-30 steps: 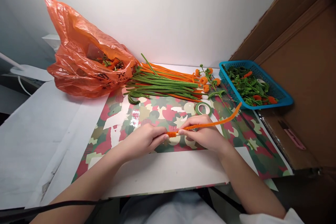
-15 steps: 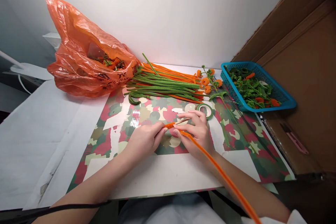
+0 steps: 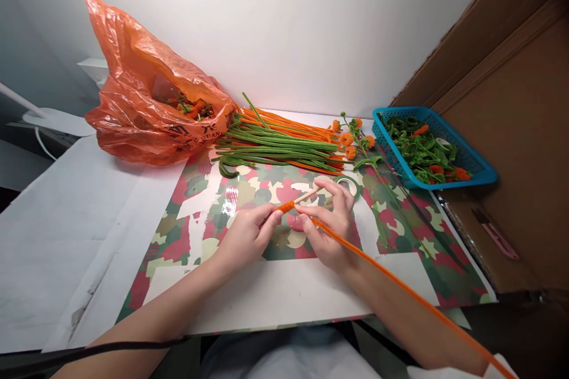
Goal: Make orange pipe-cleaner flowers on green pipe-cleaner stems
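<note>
Above the patterned table sheet, my left hand (image 3: 249,232) pinches the near end of a thin wooden stick wound with a tight orange pipe cleaner coil (image 3: 287,206). The bare part of the wooden stick (image 3: 306,195) points up and right, its far end by the raised fingers of my right hand (image 3: 332,230). Thumb and fingers of that right hand close on the loose orange pipe cleaner (image 3: 382,263) beside the coil. Its long tail runs over the right forearm to the lower right. A green tape roll (image 3: 355,185) lies just behind the right hand.
Green pipe cleaners (image 3: 284,148) and orange pipe cleaners (image 3: 296,123) lie bundled at the back. An orange plastic bag (image 3: 128,80) stands left. Orange flowers (image 3: 345,140) on a stem and a blue basket (image 3: 482,179) of leafy pieces are right, near a pink cutter (image 3: 500,241).
The stick has turned, with its bare end now higher and more visible. The pipe cleaner's tail has swung out to the right. Both hands keep their pinch.
</note>
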{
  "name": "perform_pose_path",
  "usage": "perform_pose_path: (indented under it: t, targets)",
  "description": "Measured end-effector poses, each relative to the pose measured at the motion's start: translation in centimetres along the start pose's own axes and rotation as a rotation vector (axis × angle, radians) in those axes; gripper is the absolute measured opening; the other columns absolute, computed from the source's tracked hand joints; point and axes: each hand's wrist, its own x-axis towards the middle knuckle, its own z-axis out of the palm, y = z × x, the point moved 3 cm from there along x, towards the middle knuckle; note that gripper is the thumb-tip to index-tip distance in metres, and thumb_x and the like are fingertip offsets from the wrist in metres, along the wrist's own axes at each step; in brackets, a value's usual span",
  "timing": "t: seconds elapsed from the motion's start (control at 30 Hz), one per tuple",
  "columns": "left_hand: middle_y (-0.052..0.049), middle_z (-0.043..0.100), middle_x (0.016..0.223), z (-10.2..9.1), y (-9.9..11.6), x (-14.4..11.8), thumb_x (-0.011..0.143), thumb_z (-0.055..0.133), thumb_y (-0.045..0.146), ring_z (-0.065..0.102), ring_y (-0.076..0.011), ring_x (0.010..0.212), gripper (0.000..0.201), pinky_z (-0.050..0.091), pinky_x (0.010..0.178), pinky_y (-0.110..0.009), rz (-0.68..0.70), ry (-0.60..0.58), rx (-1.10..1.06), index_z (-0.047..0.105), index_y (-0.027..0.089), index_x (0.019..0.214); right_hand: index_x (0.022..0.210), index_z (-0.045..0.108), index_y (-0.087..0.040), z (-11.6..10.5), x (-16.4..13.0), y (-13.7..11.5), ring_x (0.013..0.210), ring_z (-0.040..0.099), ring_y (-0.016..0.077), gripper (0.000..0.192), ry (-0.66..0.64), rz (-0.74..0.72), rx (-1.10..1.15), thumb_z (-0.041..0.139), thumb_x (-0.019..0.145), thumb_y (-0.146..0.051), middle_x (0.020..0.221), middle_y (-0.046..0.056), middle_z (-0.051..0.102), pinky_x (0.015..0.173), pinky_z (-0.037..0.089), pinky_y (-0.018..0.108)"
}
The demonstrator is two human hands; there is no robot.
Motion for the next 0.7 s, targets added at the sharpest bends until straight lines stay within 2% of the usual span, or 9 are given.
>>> perform_pose_path:
  t: [0.2,0.3,0.37,0.47,0.6,0.7]
  targets:
    - [0.006,0.039,0.051,-0.2,0.2,-0.2,0.094,0.038,0.043,0.038,-0.0105,0.047,0.037,0.031,0.047,-0.022,-0.074,-0.036,-0.183,0.048,0.019,0.069,0.078,0.076,-0.025,-0.5,-0.2,-0.1,0.118,0.045,0.0296,0.014,0.077,0.006,-0.032,0.064,0.084,-0.024,0.127,0.008,0.051,0.102,0.039,0.05]
    - [0.007,0.037,0.051,-0.2,0.3,-0.3,0.093,0.039,0.044,0.035,-0.0096,0.047,0.037,0.029,0.046,-0.021,-0.078,-0.048,-0.251,0.048,0.019,0.069,0.074,0.076,-0.025,-0.3,-0.2,0.4,0.111,0.05,0.0272,0.013,0.077,0.05,0.009,0.066,0.083,-0.027,0.116,0.008,0.053,0.096,0.043,0.047]
    - [0.007,0.035,0.051,-0.3,0.2,-0.3,0.093,0.039,0.045,0.033,-0.009,0.046,0.037,0.027,0.045,-0.02,-0.065,-0.051,-0.271,0.047,0.018,0.068,0.073,0.075,-0.024,0.1,0.0,1.1,0.101,0.054,0.0235,0.014,0.019,0.123,0.138,0.066,0.083,-0.029,0.103,0.007,0.055,0.09,0.047,0.043]
    - [0.007,0.034,0.049,-0.3,-0.1,-0.4,0.093,0.039,0.046,0.032,-0.0082,0.043,0.038,0.025,0.043,-0.02,-0.058,-0.098,-0.307,0.045,0.019,0.067,0.073,0.075,-0.024,1.0,0.3,2.2,0.086,0.057,0.0187,0.015,-0.122,0.314,0.438,0.069,0.081,-0.036,0.09,0.005,0.056,0.079,0.052,0.037]
    - [0.007,0.037,0.05,-0.3,-0.3,-0.5,0.093,0.039,0.046,0.035,-0.008,0.042,0.038,0.028,0.043,-0.02,-0.028,-0.215,-0.312,0.046,0.019,0.066,0.072,0.074,-0.023,1.5,0.4,2.9,0.078,0.058,0.0163,0.023,-0.307,0.565,0.722,0.074,0.075,-0.046,0.087,0.004,0.058,0.063,0.053,0.029]
    - [0.005,0.042,0.052,-0.5,-0.1,-0.5,0.094,0.037,0.042,0.039,-0.0085,0.045,0.039,0.031,0.045,-0.02,0.031,-0.303,-0.237,0.047,0.018,0.065,0.073,0.075,-0.022,1.4,0.3,3.1,0.072,0.058,0.0133,0.025,-0.402,0.665,0.835,0.078,0.069,-0.047,0.086,0.002,0.058,0.056,0.051,0.024]
